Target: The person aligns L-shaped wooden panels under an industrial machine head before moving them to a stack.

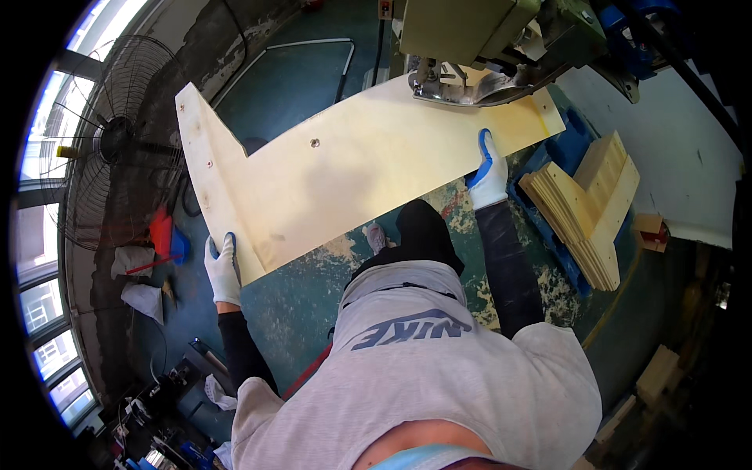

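Note:
A large pale plywood panel [376,164] with an angled, notched outline and a few small holes stretches in front of me, tilted up to the right. Its far right part lies under the metal guard [478,92] of a green machine [462,35]. My left hand [224,270], in a white glove with blue on the thumb, grips the near left corner. Along the near edge at the right, my right hand [489,174], gloved alike, holds the panel with its thumb on top. The fingers of both hands are mostly hidden under the wood.
Right of my right hand, a stack of cut plywood pieces [583,211] sits on a blue pallet [576,129]. A caged fan [117,139] stands at the left, near a red dustpan [161,233]. Wood dust covers parts of the green floor [313,294]. A small cardboard box [650,232] lies farther right.

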A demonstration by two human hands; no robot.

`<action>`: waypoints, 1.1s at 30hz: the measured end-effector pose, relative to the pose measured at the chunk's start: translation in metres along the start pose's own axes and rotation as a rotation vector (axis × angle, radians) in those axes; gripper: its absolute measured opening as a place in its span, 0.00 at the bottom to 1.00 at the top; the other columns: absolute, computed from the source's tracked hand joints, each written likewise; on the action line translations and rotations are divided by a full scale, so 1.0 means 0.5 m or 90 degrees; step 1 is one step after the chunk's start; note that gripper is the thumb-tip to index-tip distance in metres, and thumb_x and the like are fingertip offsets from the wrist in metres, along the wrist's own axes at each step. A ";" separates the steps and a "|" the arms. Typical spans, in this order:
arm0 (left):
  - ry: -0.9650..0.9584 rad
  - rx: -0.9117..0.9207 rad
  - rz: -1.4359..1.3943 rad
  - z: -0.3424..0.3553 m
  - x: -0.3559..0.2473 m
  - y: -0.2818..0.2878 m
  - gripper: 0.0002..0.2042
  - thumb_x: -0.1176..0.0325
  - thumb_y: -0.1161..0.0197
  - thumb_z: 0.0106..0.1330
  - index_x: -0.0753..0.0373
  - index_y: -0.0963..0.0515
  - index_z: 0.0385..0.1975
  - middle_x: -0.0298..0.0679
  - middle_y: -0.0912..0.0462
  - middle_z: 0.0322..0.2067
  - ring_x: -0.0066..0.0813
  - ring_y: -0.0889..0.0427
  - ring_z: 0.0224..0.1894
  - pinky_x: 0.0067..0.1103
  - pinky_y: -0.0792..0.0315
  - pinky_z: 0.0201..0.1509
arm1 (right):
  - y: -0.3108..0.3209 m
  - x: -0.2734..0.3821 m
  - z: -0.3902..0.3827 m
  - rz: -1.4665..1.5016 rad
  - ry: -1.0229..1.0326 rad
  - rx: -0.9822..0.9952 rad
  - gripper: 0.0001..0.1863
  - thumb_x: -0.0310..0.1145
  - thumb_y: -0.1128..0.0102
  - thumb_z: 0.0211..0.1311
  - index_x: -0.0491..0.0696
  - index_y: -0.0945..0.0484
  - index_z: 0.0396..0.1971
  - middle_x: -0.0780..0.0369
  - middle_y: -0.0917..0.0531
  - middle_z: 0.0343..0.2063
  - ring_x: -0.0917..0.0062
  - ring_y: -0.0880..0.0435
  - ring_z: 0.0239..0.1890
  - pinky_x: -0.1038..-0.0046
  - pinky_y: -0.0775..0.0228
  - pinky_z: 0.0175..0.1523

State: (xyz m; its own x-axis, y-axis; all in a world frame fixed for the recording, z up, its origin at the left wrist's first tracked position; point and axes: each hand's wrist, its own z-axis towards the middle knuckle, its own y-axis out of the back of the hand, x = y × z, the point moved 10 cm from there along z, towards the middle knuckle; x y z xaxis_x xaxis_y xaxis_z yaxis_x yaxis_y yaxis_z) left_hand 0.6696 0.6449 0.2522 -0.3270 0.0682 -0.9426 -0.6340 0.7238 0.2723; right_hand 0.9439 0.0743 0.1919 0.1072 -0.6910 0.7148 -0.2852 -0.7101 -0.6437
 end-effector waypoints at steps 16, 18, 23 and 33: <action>0.028 0.021 -0.077 0.021 0.007 0.027 0.10 0.72 0.37 0.72 0.68 0.24 0.48 0.34 0.18 0.43 0.18 0.22 0.43 0.17 0.28 0.49 | 0.029 0.112 0.050 0.130 -0.043 0.050 0.26 0.46 0.44 0.74 0.45 0.29 0.63 0.58 0.21 0.58 0.64 0.22 0.61 0.60 0.30 0.67; 0.013 -0.027 -0.034 0.009 -0.019 0.025 0.10 0.72 0.37 0.70 0.69 0.24 0.46 0.33 0.19 0.41 0.18 0.23 0.42 0.18 0.29 0.48 | 0.042 0.166 0.088 0.111 -0.031 0.058 0.27 0.48 0.46 0.75 0.45 0.30 0.63 0.57 0.21 0.59 0.64 0.22 0.61 0.60 0.30 0.67; -0.035 -0.106 -0.007 -0.105 0.003 0.051 0.11 0.66 0.37 0.72 0.68 0.22 0.44 0.32 0.19 0.41 0.18 0.24 0.42 0.17 0.30 0.48 | 0.073 0.189 0.154 -0.028 -0.017 0.089 0.27 0.47 0.50 0.78 0.41 0.30 0.63 0.56 0.21 0.58 0.66 0.21 0.61 0.64 0.30 0.67; 0.047 -0.340 0.092 -0.425 0.179 0.436 0.13 0.63 0.38 0.73 0.69 0.21 0.44 0.33 0.18 0.39 0.20 0.23 0.41 0.18 0.28 0.48 | -0.003 -0.007 -0.073 0.033 -0.231 0.140 0.25 0.45 0.54 0.80 0.38 0.28 0.61 0.58 0.19 0.56 0.75 0.19 0.56 0.73 0.27 0.61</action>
State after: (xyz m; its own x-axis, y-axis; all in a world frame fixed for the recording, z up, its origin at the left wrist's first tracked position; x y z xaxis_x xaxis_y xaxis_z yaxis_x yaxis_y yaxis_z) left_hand 0.3530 0.6629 0.2684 -0.4732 0.0786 -0.8774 -0.8397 0.2610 0.4763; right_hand 0.9093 0.0829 0.2002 0.4370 -0.7014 0.5630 -0.0931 -0.6579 -0.7473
